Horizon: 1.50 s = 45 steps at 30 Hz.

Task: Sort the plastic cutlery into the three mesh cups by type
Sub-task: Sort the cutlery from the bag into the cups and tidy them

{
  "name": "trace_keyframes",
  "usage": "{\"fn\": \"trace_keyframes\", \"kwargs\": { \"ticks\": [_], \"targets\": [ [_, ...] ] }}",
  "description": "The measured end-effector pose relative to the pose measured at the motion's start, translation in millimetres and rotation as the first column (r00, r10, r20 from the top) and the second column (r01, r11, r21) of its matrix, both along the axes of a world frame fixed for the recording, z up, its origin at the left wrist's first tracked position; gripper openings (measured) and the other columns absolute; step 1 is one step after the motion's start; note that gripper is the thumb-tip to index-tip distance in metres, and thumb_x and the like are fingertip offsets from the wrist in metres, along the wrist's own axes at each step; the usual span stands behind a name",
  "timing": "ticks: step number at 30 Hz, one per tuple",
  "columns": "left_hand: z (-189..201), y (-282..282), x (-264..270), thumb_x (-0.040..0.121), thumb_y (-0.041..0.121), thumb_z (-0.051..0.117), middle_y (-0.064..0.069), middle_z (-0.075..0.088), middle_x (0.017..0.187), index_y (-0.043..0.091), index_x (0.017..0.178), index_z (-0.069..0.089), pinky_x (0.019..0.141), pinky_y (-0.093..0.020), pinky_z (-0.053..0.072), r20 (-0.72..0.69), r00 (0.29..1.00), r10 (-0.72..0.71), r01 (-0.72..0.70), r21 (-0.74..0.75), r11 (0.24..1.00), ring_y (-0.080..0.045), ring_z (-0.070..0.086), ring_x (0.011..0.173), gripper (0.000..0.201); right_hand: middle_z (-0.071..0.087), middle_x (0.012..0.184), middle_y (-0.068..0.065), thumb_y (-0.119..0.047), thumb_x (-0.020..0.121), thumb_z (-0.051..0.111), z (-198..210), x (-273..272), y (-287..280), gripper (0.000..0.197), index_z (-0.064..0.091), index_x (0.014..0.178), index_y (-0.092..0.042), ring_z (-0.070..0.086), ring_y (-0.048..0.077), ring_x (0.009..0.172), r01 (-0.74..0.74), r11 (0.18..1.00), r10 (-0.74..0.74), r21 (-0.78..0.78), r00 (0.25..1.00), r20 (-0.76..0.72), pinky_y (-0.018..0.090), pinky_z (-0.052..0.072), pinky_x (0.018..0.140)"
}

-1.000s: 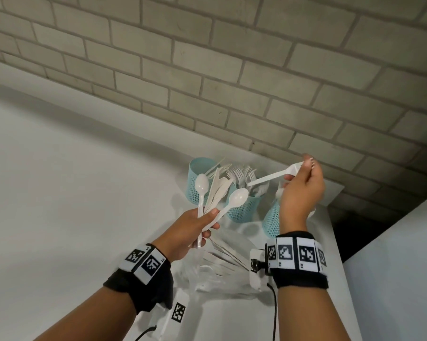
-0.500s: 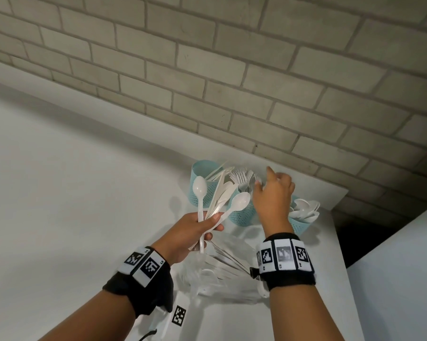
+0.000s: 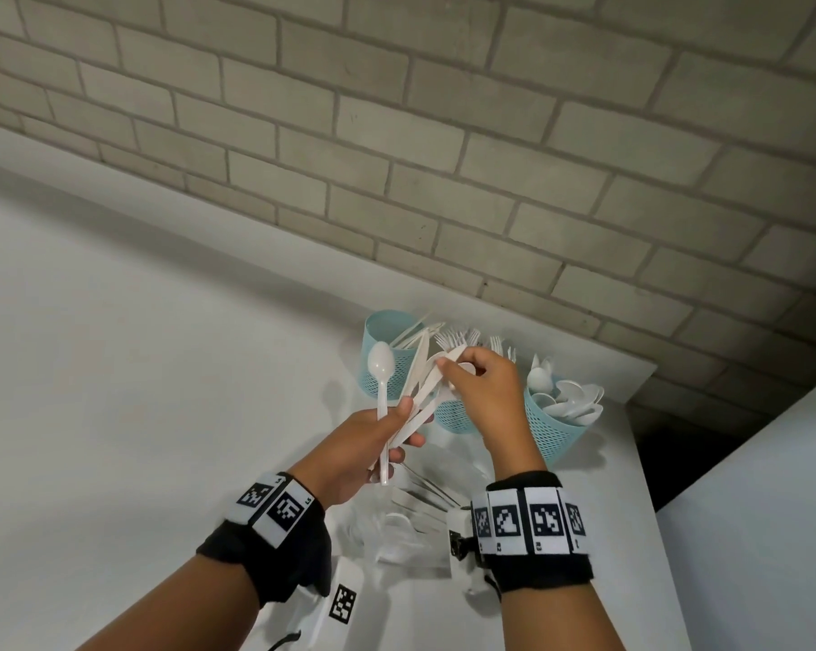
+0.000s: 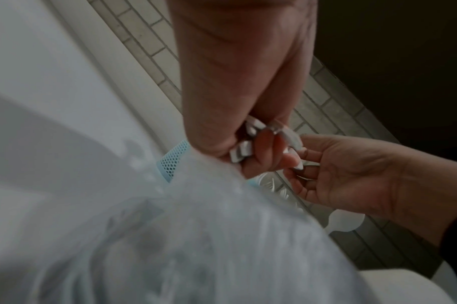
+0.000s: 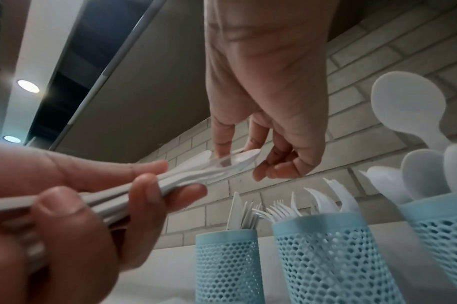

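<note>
bundle of white cutlery (image 3: 413,401) fanned up in front of the mesh cups | left hand (image 3: 364,446) clenches its handles | right hand (image 3: 483,392) pinches a spoon bowl (image 5: 241,161) at the bundle's top | knife cup (image 5: 228,265), fork cup (image 5: 328,257), spoon cup (image 3: 554,432) stand behind on the white table (image 3: 138,392)

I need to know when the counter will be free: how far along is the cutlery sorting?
Well under way. The three cups already hold sorted pieces: knives in the left cup, forks in the middle cup, spoons in the right cup. In hand: the left hand grips a mixed bunch, and the right hand pinches one spoon from it. Left: that bunch, plus pieces in the clear bag.
</note>
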<state>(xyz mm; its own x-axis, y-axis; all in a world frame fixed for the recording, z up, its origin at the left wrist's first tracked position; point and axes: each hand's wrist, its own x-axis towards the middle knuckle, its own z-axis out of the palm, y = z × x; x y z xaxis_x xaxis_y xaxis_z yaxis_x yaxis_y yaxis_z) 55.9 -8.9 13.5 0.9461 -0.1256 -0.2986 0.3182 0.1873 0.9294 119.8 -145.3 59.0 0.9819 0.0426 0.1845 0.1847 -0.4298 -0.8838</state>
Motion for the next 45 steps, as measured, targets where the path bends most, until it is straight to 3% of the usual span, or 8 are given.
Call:
{"fn": "trace_keyframes", "kwargs": {
  "ticks": [5,12,15,21,25,32,38,45],
  "targets": [
    [3.1,3.5,-2.0,0.093,0.053,0.038,0.011,0.057,0.069,0.022,0.104,0.069,0.055,-0.018,0.032,0.008,0.998,-0.059,0.059,-0.013,0.998,-0.004,0.038,0.053,0.045,0.066,0.078,-0.004,-0.014,0.087,0.065,5.4,-3.1,-4.1,0.003,0.067,0.086,-0.014,0.058,0.007,0.071,-0.084,0.981,0.08,0.175,0.996,0.029,0.013,0.046,0.065],
    [7.0,6.1,-4.0,0.093,0.054,0.033,0.008,0.043,0.063,0.015,0.103,0.068,0.048,-0.015,0.028,0.001,0.98,-0.199,0.199,-0.051,0.979,-0.004,0.031,0.05,0.054,0.072,0.102,0.002,-0.013,0.092,0.057,4.9,-1.0,-11.7,0.007,0.059,0.094,-0.019,0.066,0.02,0.096,-0.251,0.933,0.278,0.257,0.957,-0.077,0.032,0.05,0.088],
    [7.1,6.3,-4.8,0.092,0.054,0.035,0.008,0.041,0.062,0.015,0.101,0.068,0.046,-0.015,0.029,-0.004,0.974,-0.226,0.225,-0.049,0.973,-0.004,0.031,0.05,0.052,0.074,0.096,0.001,-0.006,0.09,0.058,7.0,-3.5,-9.5,0.014,0.054,0.098,-0.016,0.069,0.016,0.091,-0.28,0.924,0.315,0.26,0.943,-0.107,0.025,0.053,0.08],
    [4.0,11.4,-2.1,0.094,0.045,0.042,0.009,0.043,0.065,0.015,0.106,0.065,0.048,-0.015,0.025,0.028,0.983,-0.182,0.183,-0.027,0.983,-0.004,0.033,0.051,0.04,0.073,0.088,0.002,-0.004,0.089,0.06,13.2,7.1,-3.3,0.009,0.063,0.092,-0.012,0.068,0.009,0.073,-0.108,0.918,0.177,0.381,0.973,-0.149,0.025,0.05,0.075],
    [5.3,21.7,3.8,0.096,0.039,0.044,0.008,0.043,0.066,0.015,0.108,0.065,0.047,-0.014,0.027,0.042,0.997,-0.072,0.074,-0.038,0.997,-0.004,0.031,0.052,0.034,0.068,0.081,0.0,-0.005,0.091,0.057,33.0,27.0,0.0,0.01,0.064,0.098,-0.006,0.055,-0.006,0.047,0.027,0.901,0.037,0.432,0.99,-0.138,0.009,0.041,0.044],
    [1.8,37.3,11.5,0.099,0.034,0.042,0.006,0.042,0.068,0.016,0.111,0.064,0.052,-0.018,0.03,0.005,0.989,0.147,-0.147,-0.047,0.988,-0.007,0.032,0.055,0.031,0.062,0.079,0.001,-0.001,0.092,0.054,50.7,72.7,17.9,0.02,0.05,0.081,-0.017,0.058,0.014,0.072,0.206,0.734,-0.22,0.647,0.974,-0.061,0.023,0.05,0.06],
    [-2.3,42.9,12.7,0.098,0.032,0.045,0.004,0.049,0.074,0.012,0.113,0.063,0.057,-0.021,0.034,0.004,0.975,0.224,-0.223,-0.04,0.974,-0.01,0.039,0.062,0.031,0.059,0.078,0.001,-0.015,0.089,0.061,18.4,83.6,46.8,0.008,0.056,0.09,-0.008,0.056,0.023,0.08,0.236,0.965,-0.249,0.115,0.962,0.111,0.028,0.043,0.073],
    [-3.8,44.9,9.8,0.096,0.029,0.05,0.004,0.057,0.079,0.009,0.119,0.06,0.058,-0.021,0.039,0.009,0.97,0.244,-0.244,-0.039,0.969,-0.01,0.045,0.066,0.033,0.061,0.108,0.014,-0.022,0.087,0.062,-12.6,81.1,61.0,0.022,0.062,0.107,-0.013,0.048,0.032,0.11,0.076,0.938,-0.044,-0.339,0.994,0.102,0.04,0.044,0.089]
  ]
}}
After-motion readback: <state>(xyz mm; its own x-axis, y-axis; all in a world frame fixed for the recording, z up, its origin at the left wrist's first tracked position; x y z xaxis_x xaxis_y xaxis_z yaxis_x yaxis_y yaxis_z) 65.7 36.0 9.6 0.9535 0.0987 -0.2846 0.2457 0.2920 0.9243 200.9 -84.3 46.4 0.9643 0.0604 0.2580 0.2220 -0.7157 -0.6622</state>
